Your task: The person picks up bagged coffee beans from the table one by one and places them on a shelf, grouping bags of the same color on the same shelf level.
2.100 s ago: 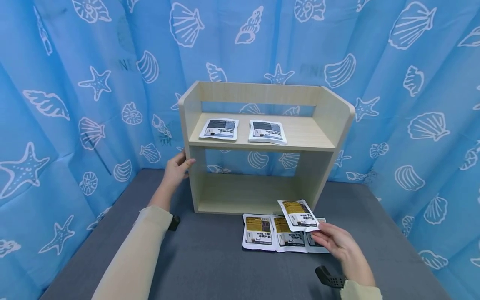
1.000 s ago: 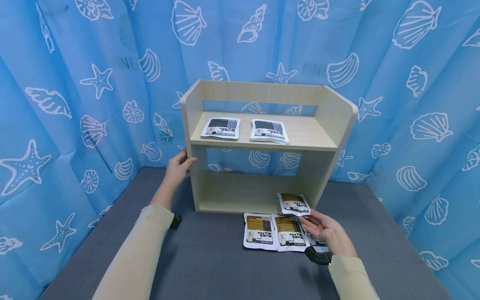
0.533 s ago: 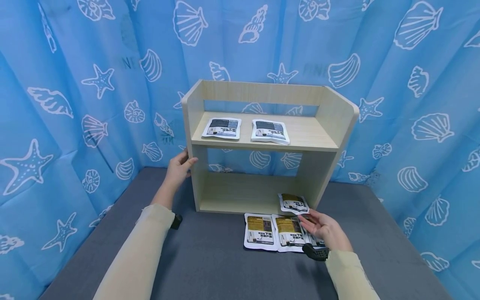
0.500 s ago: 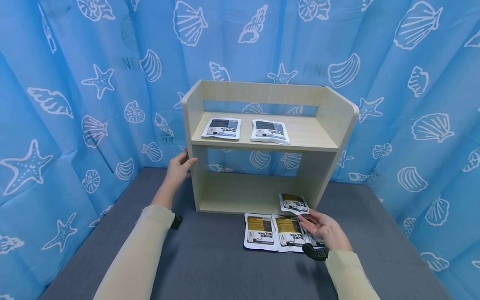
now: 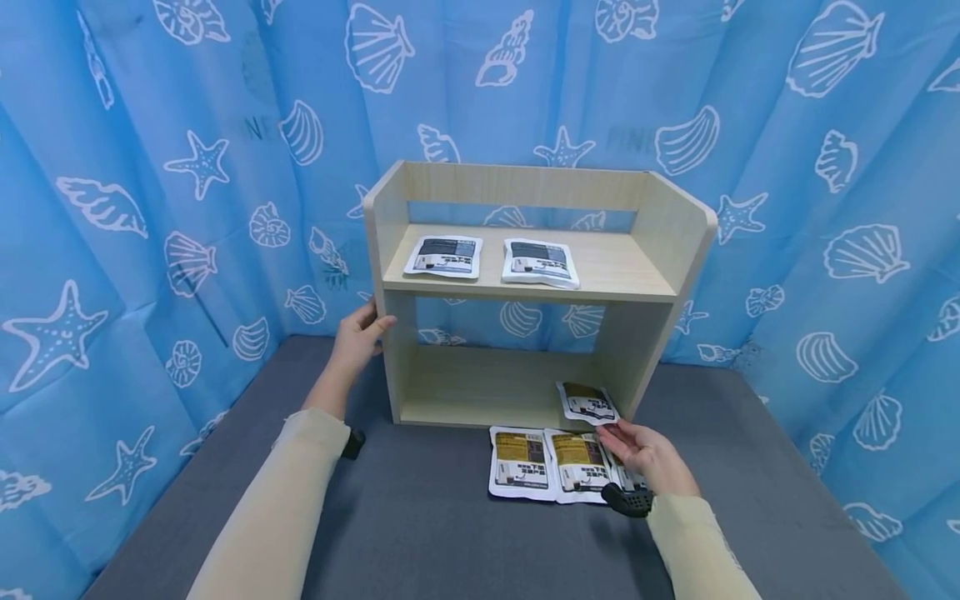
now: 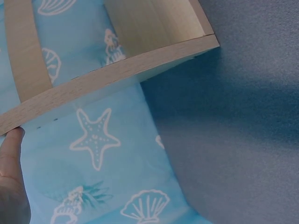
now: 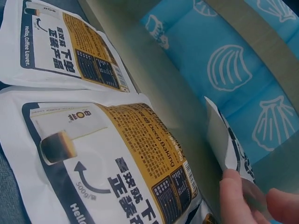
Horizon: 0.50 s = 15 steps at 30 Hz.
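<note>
My right hand [image 5: 647, 454] pinches the near right corner of a coffee pouch [image 5: 585, 402], brown and white. The pouch tilts at the front right of the wooden shelf's [image 5: 487, 398] lower level, its far edge within the opening. In the right wrist view the held pouch [image 7: 219, 135] stands partly edge-on, thumb and a finger at its corner. At the shelf's left side panel, my left hand [image 5: 351, 340] lays its thumb over the front edge, with the other fingers along the outer face. The left wrist view shows one digit [image 6: 11, 154] touching the panel's edge.
Before the shelf lie coffee pouches in a row: a left one [image 5: 520, 462], a middle one [image 5: 579, 463] and a right one, mostly hidden by my hand. Two blue-and-white pouches lie on the upper level, left [image 5: 444, 257] and right [image 5: 540, 262]. A blue shell-print curtain [image 5: 225, 167] hangs behind.
My right hand has carried the pouch from above the row forward and left to the lower level. In the last half second it rises only slightly. My left hand stays at the panel.
</note>
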Each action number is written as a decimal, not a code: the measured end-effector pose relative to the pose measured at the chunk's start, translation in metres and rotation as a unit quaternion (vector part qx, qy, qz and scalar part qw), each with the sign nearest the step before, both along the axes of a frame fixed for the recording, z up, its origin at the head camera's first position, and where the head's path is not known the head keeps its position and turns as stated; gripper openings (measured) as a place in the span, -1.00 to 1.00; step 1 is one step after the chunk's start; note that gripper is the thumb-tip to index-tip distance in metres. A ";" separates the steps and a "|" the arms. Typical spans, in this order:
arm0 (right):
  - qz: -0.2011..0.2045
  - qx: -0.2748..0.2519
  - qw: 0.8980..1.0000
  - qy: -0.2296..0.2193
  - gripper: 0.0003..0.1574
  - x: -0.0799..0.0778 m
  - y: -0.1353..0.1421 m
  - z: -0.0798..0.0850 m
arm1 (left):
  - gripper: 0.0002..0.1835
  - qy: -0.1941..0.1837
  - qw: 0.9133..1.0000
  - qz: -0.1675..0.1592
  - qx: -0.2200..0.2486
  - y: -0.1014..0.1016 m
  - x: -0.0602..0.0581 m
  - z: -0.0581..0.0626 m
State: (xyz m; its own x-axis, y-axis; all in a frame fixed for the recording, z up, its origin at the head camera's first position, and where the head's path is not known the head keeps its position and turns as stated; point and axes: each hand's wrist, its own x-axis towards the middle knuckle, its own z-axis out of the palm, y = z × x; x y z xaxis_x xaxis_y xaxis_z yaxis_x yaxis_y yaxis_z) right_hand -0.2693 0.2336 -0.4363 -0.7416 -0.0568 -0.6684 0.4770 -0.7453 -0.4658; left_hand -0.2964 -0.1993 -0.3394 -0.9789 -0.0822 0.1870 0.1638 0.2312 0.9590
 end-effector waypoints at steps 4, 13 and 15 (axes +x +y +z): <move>-0.030 -0.066 0.997 0.010 -0.46 0.001 -0.001 0.003 | -0.36 -0.002 1.000 0.000 -0.004 0.001 0.001 0.001; -0.036 -0.067 0.997 0.017 -0.26 0.004 -0.005 0.008 | -0.38 -0.001 1.000 0.007 -0.010 0.002 0.001 0.001; -0.021 -0.046 0.998 0.021 -0.27 0.006 -0.004 0.010 | -0.38 0.000 1.000 0.008 -0.012 0.002 0.000 0.000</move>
